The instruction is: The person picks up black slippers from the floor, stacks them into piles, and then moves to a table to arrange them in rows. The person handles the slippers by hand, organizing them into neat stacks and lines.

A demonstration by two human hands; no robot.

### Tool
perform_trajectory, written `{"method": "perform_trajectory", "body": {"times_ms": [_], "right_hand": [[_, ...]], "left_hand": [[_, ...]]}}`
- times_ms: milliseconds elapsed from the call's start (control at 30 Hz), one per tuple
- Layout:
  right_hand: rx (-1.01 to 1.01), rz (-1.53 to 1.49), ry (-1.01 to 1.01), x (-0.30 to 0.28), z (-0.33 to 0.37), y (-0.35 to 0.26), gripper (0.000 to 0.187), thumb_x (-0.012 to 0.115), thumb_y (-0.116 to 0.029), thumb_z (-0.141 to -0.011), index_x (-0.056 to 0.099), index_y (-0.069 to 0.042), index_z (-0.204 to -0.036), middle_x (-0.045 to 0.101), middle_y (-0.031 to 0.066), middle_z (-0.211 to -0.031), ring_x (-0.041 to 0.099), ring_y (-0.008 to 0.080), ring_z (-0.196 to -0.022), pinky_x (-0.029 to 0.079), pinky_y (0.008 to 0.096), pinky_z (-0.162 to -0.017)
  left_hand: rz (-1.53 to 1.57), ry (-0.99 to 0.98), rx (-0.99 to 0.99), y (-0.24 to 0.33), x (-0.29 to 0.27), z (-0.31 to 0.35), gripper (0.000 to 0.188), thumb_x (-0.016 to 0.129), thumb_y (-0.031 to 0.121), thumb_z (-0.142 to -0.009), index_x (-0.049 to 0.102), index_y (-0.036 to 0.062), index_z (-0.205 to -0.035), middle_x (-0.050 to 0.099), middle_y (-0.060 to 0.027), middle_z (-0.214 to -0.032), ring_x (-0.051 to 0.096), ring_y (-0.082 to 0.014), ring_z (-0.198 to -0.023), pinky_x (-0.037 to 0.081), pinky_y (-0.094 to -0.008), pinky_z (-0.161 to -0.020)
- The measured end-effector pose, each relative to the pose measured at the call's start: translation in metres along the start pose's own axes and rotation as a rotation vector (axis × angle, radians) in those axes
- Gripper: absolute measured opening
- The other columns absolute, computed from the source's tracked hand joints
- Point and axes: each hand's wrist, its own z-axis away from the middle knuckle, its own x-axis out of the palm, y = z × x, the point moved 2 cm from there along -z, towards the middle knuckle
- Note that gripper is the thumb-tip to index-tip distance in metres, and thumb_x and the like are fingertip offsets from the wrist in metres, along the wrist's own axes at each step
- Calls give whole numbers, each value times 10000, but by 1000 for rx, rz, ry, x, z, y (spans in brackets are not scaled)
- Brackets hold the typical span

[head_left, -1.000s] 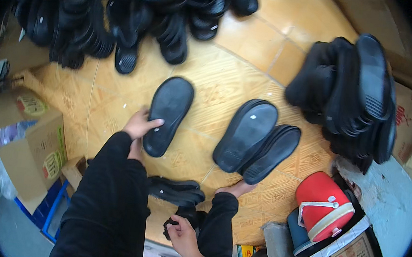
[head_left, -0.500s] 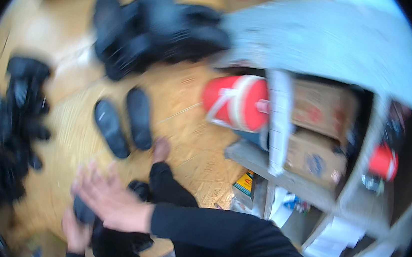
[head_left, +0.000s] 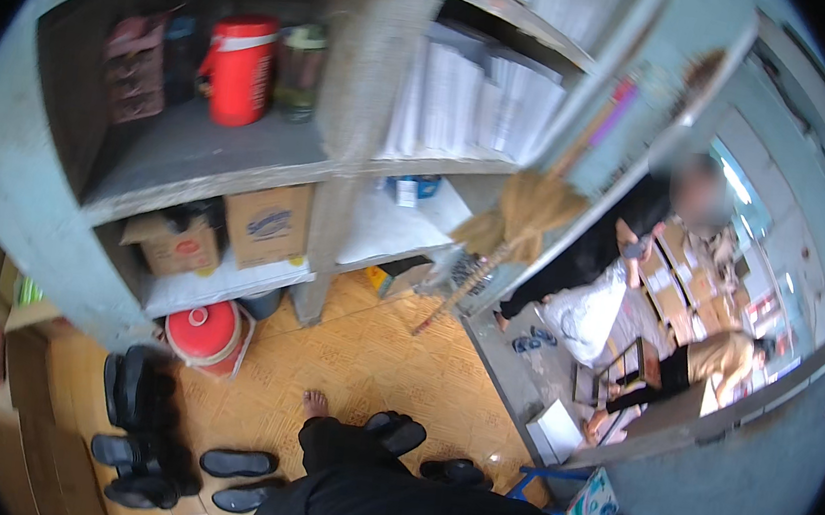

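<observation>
Now, the view having swung toward a doorway, grouped black slipper soles (head_left: pixel 125 390) are at eight o'clock, and two flat soles (head_left: pixel 238 463) lie on the floor (head_left: pixel 459 393) at seven. A straw broom (head_left: pixel 530 208) leans at two, a dark-clad co-worker (head_left: pixel 589 251) at three. Left and right hands have left view; whether their fingers grip anything cannot be told, so handling seems interrupted.

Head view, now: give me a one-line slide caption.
Black soles lie on a tiled floor near shelves; a broom leans by a doorway, two people beyond.
</observation>
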Motion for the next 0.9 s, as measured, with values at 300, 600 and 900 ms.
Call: {"method": "perform_trajectory", "body": {"times_ms": [300,600,900], "right_hand": [[363,32,350,-100,220,71,370,725,-210,-670,642,-28,-981,683,211,-950,672,395,-887,537,512,-725],[344,301,421,-275,462,146,271,691,-184,-712,668,-51,-947,699,197,-913,681,390,-839,543,505,-698],[359,735,241,-414,744,98,129,661,-174,-753,699,-95,-848,713,175,-837,697,374,-770,540,501,-650]], "left_hand": [[-521,-294,860,197,-6,-232,743,785,372,-731,516,6,-1320,564,-233,-1302,536,-406,-1207,460,-511,-958],[-407,-357,893,462,101,-347,1125,873,549,-518,407,46,-1409,472,-209,-1396,462,-382,-1305,405,-494,-1054],[-365,-491,1278,711,266,-380,978,842,492,-568,468,51,-1356,511,-205,-1335,497,-378,-1255,425,-492,-1027]]}}
